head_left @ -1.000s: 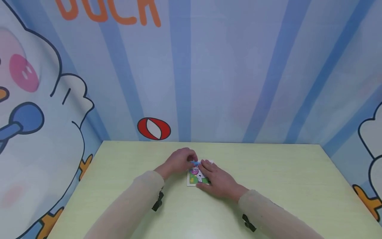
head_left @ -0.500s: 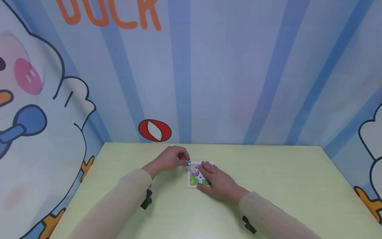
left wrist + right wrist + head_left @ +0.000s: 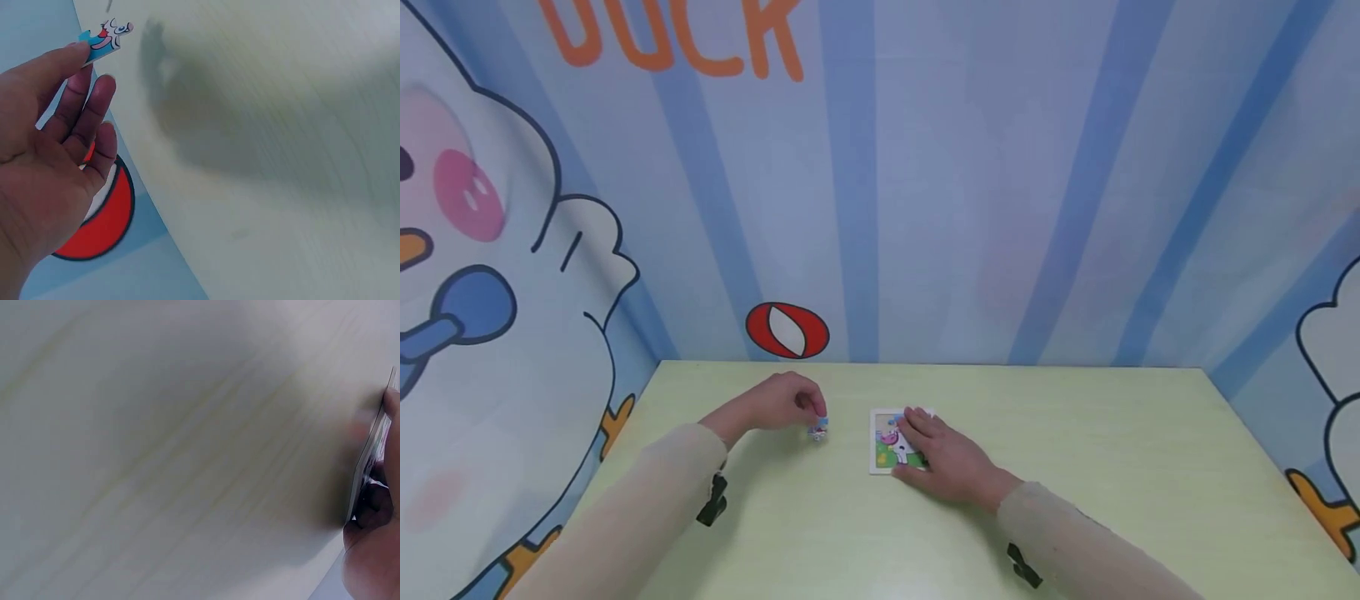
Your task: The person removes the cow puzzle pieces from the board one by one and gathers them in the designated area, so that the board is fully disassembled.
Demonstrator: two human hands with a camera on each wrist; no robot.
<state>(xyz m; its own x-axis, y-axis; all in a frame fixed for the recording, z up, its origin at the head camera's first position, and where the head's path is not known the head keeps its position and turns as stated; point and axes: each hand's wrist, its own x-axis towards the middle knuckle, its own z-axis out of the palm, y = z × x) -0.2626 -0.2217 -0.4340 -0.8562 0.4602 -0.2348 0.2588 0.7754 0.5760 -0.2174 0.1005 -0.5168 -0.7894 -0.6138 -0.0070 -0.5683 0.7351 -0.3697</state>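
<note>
Between thumb and index finger my left hand [image 3: 778, 402] pinches a small jigsaw piece [image 3: 105, 44], up off the table at the left. Blue shows on the piece, with part of a pink-and-white figure. The other fingers of that hand [image 3: 56, 144] are loosely bent. My right hand [image 3: 953, 457] rests on a small framed jigsaw puzzle [image 3: 882, 458], with fairly straight fingers across its right part and the thumb at its near edge. A cow picture with a pink muzzle shows on the puzzle; its right side is hidden beneath the hand.
The pale wooden table [image 3: 1120, 467] spreads out around both hands. Behind it stands a blue striped backdrop [image 3: 940, 208] with a printed red-and-white ball [image 3: 787, 330]. Cartoon ducks are printed on the side panels.
My left hand has lifted the jigsaw piece off the puzzle's upper left and carried it leftward. The right hand has kept its place on the puzzle.
</note>
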